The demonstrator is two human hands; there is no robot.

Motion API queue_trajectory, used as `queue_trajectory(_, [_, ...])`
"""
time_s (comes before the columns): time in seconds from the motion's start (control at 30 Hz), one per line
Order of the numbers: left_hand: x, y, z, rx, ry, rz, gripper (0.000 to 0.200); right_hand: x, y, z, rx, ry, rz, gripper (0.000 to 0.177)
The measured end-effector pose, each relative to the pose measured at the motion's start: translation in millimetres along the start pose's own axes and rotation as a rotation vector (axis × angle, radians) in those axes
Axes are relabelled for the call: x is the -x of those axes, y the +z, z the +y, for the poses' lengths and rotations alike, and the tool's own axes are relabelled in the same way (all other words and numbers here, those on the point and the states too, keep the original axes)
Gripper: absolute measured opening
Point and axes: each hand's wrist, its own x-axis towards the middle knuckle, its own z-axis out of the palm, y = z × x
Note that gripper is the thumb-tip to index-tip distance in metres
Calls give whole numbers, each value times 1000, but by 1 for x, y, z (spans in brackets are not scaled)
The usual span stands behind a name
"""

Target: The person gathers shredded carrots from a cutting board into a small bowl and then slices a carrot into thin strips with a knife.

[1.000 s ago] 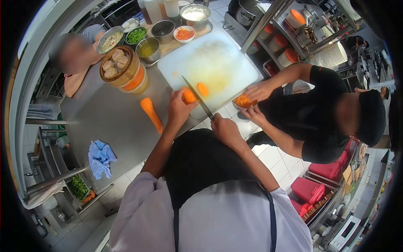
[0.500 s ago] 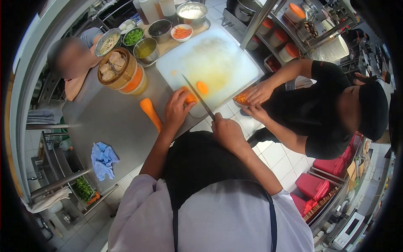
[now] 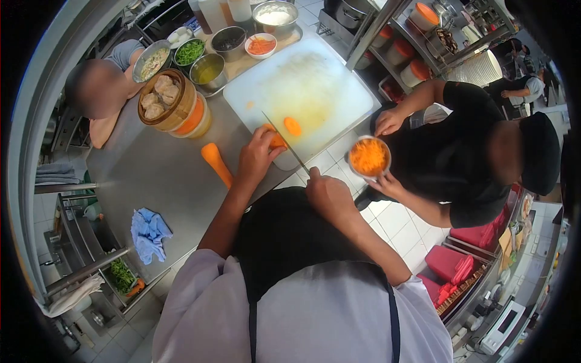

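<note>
My left hand (image 3: 256, 155) grips a carrot piece (image 3: 278, 141) at the near left edge of the white cutting board (image 3: 339, 91). In my right hand (image 3: 330, 192) is a knife (image 3: 295, 153), held by its handle. Its blade runs away from me along the right side of the carrot piece, looking thin and nearly edge-on. Just beyond the blade, an orange carrot slice (image 3: 292, 126) lies flat on the board, and a smaller bit (image 3: 249, 104) rests further left. A larger peeled carrot (image 3: 215, 163) lies on the steel table beside my left forearm.
A bamboo steamer with dumplings (image 3: 162, 100) stands left of the board. Behind are bowls of chopped greens (image 3: 190, 52), yellow liquid (image 3: 209, 70) and carrot strips (image 3: 262, 45). A blue cloth (image 3: 149, 235) lies near the front. At right, a co-worker holds a bowl of shredded carrot (image 3: 369, 157).
The knife blade has turned from showing its flat side to nearly edge-on. My hands have barely shifted. The co-worker's bowl has come into fuller view, one hand lifted off it.
</note>
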Motion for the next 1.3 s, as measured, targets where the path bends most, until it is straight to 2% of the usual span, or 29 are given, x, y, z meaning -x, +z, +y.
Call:
queue_trajectory(0.13, [-3, 1, 2, 24, 18, -15, 43, -4, 0, 0, -11, 0, -7, 17])
queue_trajectory(0.37, [7, 17, -17, -23, 99, 111, 42, -14, 12, 7, -31, -57, 84, 15])
queue_trajectory(0.57, [9, 20, -24, -81, 149, 120, 44, -30, 16, 4, -12, -7, -11, 14])
queue_trajectory(0.77, [9, 21, -26, -112, 165, 113, 41, -55, 25, -2, -30, -25, -2, 14])
queue_trajectory(0.87, [10, 22, -29, -122, 173, 109, 41, -66, 41, 1, -26, -55, 54, 16])
queue_trajectory(1.1, [13, 16, -29, -131, 187, 143, 45, -75, 84, 13, -207, 32, 92, 17])
queue_trajectory(1.3, [13, 16, -21, -119, 166, 150, 45, -75, 60, 23, -210, 3, 160, 14])
